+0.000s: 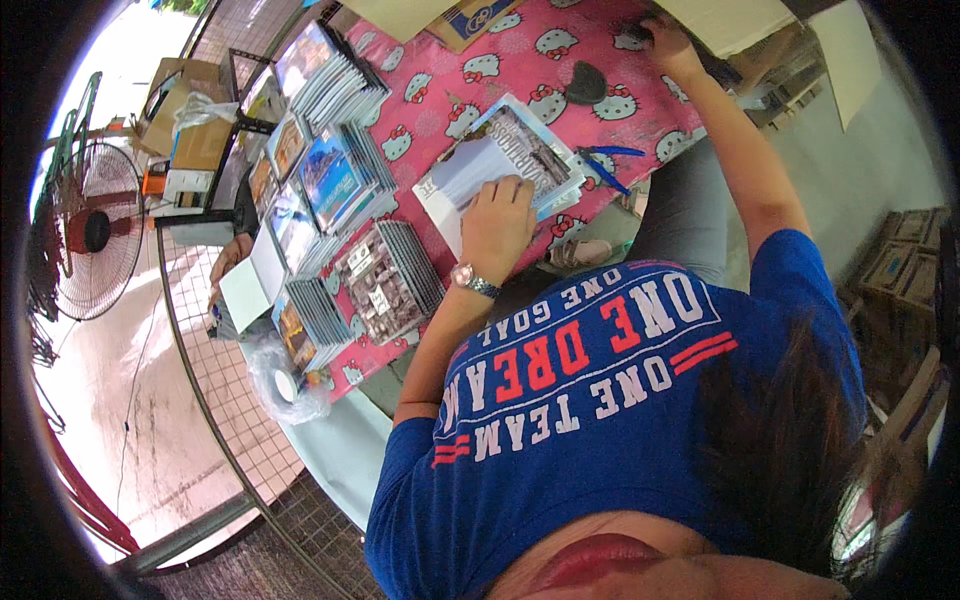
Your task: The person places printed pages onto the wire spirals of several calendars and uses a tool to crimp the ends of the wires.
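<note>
Loose pile of printed booklets (470,165) is lying directly under and ahead of the left hand (503,218); its long axis seems to be running obliquely, from the near left of that hand to its far right, though the edges are fanning unevenly; the left hand is nearer, resting palm-down with fingers loosely bent, not visibly pinching; the right hand (668,48) is reaching well out to the far right, its fingers meeting a dark object (631,38); whether it is gripping, cannot tell. Black pad (586,84) is lying between the hands, nearer the right; blue-handled pliers (612,168) are lying just right of the pile.

Containers: clear plastic bag (262,362), left of and nearer than the left hand, is enclosing or backing a round white item (287,386); brown carton (205,130) is standing far left, contents not showing; neat booklet stacks (385,283) are standing left of the left hand.
</note>
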Action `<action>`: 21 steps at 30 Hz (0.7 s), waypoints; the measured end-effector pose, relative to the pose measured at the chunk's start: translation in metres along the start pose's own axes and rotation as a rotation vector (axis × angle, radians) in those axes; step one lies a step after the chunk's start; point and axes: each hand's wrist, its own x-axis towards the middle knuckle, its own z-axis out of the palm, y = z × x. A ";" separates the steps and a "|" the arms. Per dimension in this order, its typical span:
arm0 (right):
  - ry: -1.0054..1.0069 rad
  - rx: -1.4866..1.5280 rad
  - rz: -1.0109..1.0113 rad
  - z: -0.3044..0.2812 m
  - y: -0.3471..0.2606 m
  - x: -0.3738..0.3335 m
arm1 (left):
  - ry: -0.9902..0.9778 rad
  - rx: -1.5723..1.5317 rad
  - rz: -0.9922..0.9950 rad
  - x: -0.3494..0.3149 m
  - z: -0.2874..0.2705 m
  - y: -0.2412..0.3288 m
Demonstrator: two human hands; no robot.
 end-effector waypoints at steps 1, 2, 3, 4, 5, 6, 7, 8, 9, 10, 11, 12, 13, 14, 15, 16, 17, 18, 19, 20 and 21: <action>0.037 0.072 -0.006 -0.019 -0.014 0.002 | -0.034 -0.041 0.002 0.002 -0.001 -0.002; 0.000 0.187 -0.009 -0.034 -0.024 0.004 | -0.067 -0.082 -0.002 0.003 -0.007 -0.008; -0.034 0.301 -0.006 -0.050 -0.032 0.002 | -0.103 -0.121 -0.001 0.004 -0.012 -0.014; -0.066 0.417 -0.006 -0.061 -0.041 -0.001 | -0.127 -0.149 0.026 0.006 -0.016 -0.021; -0.095 0.507 -0.005 -0.069 -0.050 -0.006 | -0.153 -0.180 0.054 0.009 -0.018 -0.029; -0.124 0.599 -0.007 -0.076 -0.061 -0.011 | -0.178 -0.210 0.079 0.011 -0.019 -0.033; -0.153 0.688 -0.010 -0.083 -0.073 -0.015 | -0.148 -0.174 0.109 0.011 -0.018 -0.032; -0.171 0.696 0.023 -0.090 -0.086 -0.021 | -0.121 -0.136 0.141 0.012 -0.016 -0.032; -0.161 0.718 0.027 -0.094 -0.096 -0.026 | -0.093 -0.099 0.171 0.012 -0.015 -0.031; -0.148 0.742 0.031 -0.097 -0.105 -0.031 | -0.099 -0.114 0.167 0.013 -0.016 -0.031; -0.140 0.766 0.033 -0.100 -0.113 -0.035 | -0.105 -0.131 0.159 0.013 -0.016 -0.032; -0.227 0.833 0.116 -0.103 -0.120 -0.036 | -0.111 -0.149 0.148 0.013 -0.015 -0.034; -0.190 0.808 0.076 -0.104 -0.123 -0.038 | -0.134 -0.160 0.139 0.015 -0.017 -0.034; -0.153 0.784 0.035 -0.104 -0.126 -0.041 | -0.158 -0.172 0.128 0.018 -0.020 -0.034; -0.118 0.759 -0.007 -0.104 -0.128 -0.043 | -0.181 -0.184 0.116 0.019 -0.021 -0.033; -0.134 0.750 -0.005 -0.107 -0.131 -0.043 | -0.165 -0.174 0.127 0.019 -0.020 -0.033; -0.151 0.740 -0.004 -0.109 -0.133 -0.042 | -0.150 -0.165 0.138 0.018 -0.018 -0.033; -0.168 0.731 -0.003 -0.112 -0.135 -0.042 | -0.134 -0.156 0.148 0.017 -0.017 -0.032; -0.180 0.737 0.005 -0.116 -0.135 -0.042 | -0.141 -0.174 0.148 0.018 -0.017 -0.033; -0.192 0.744 0.013 -0.119 -0.135 -0.041 | -0.148 -0.193 0.147 0.019 -0.018 -0.034; -0.203 0.750 0.020 -0.122 -0.136 -0.040 | -0.154 -0.211 0.147 0.019 -0.019 -0.036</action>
